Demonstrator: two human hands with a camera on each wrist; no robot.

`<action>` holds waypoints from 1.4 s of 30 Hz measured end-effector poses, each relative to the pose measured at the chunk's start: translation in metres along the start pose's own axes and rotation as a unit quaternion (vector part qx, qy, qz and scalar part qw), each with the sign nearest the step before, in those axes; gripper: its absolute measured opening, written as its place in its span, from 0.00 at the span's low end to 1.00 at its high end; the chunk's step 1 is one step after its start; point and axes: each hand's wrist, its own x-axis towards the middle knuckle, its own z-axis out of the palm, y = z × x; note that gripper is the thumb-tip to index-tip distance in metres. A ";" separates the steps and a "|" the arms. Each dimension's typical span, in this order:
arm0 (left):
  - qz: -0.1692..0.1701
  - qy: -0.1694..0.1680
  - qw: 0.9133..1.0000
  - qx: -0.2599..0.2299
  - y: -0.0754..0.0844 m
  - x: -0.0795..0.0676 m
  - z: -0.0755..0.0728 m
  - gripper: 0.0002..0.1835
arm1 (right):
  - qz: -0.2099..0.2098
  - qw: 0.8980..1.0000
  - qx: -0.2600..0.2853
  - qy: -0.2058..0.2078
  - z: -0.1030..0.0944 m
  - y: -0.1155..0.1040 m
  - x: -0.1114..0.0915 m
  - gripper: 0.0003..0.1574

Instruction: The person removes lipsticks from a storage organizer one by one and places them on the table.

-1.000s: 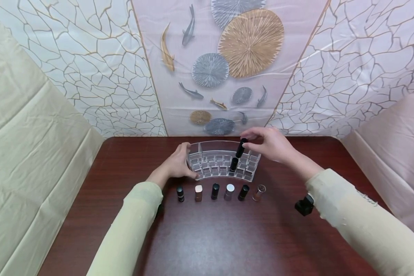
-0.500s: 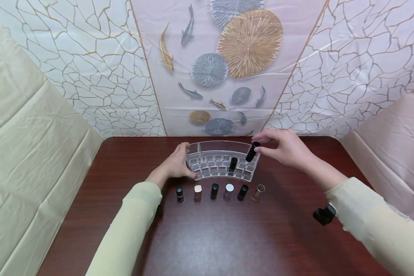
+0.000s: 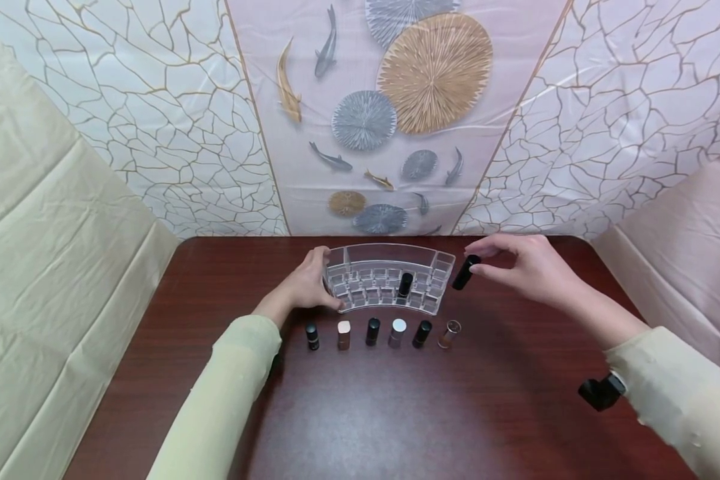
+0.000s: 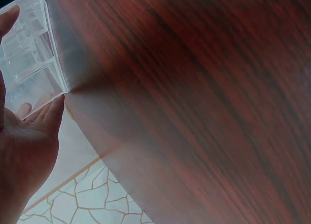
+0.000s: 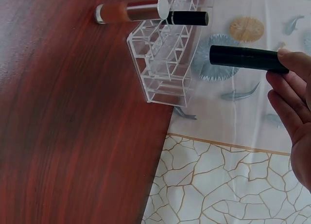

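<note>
A clear acrylic lipstick organizer [image 3: 390,254], curved and stepped, stands toward the back of the table. My left hand [image 3: 305,281] grips its left end, thumb at the front corner and fingers behind. One black lipstick [image 3: 405,285] stands in a front-row slot right of the middle. Just beyond the organizer's right end, my right hand [image 3: 531,270] pinches a black lipstick tube [image 5: 245,58] near its upper end, between thumb and fingers. The tube hangs tilted in the air, its lower end toward the organizer. The left wrist view shows my left fingers [image 4: 54,112] along the organizer's side.
In front of the organizer stands a row of several lipsticks: a black one [image 3: 312,337] leftmost, a rose-gold one [image 3: 344,335], one with a silver top [image 3: 398,333], and a brownish tube [image 3: 449,335] at the right. A patterned cloth [image 3: 216,133] rises behind the dark wooden table [image 3: 360,413].
My right hand has moved right and slightly toward me with the black lipstick tube, from above the organizer to beyond its right end. The left hand and the row of lipsticks stay put.
</note>
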 end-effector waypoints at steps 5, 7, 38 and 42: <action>0.001 -0.001 1.000 0.002 0.000 -0.001 0.000 0.67 | 0.010 1.000 0.005 -0.012 0.001 0.000 -0.007 0.19; 0.002 -0.001 1.000 0.001 -0.001 -0.001 0.000 0.67 | 0.015 1.000 0.007 -0.015 0.002 0.001 -0.010 0.20; -0.001 0.004 1.000 0.009 -0.001 0.002 0.000 0.67 | 0.048 0.997 0.052 -0.033 0.037 0.018 -0.072 0.23; -0.002 0.002 1.000 0.008 -0.001 0.002 -0.001 0.67 | 0.057 0.996 0.056 -0.037 0.042 0.021 -0.079 0.24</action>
